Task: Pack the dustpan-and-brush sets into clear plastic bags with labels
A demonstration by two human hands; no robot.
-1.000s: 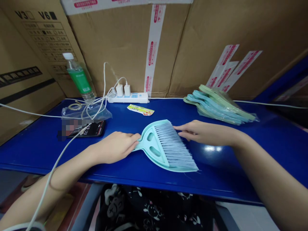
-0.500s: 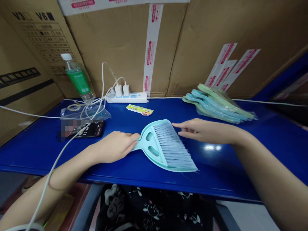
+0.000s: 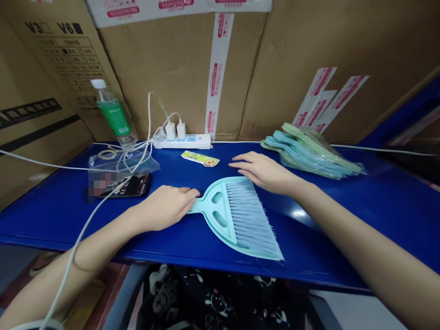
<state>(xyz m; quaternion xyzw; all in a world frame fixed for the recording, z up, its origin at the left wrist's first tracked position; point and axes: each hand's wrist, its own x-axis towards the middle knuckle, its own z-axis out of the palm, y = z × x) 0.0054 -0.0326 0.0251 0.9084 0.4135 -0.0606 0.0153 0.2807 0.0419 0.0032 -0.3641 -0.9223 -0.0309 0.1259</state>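
Note:
A mint-green dustpan with a small brush (image 3: 237, 215) nested in it lies flat on the blue table (image 3: 343, 215), bristles toward the front edge. My left hand (image 3: 165, 206) rests on the table with its fingers curled around the handle end. My right hand (image 3: 263, 172) hovers flat with fingers spread, just behind the dustpan's far edge and close to a small yellow-green label (image 3: 200, 158). It holds nothing.
A stack of bagged mint and green dustpans (image 3: 309, 151) lies at the back right. A power strip (image 3: 182, 141) with chargers, a water bottle (image 3: 112, 112), a clear bag (image 3: 120, 161) and a phone (image 3: 127, 185) sit at the back left. Cardboard boxes (image 3: 172, 68) wall the back.
My right hand has left the bristles and moved back and to the left, toward the label. The dustpan has turned slightly. My left hand has stayed on the handle.

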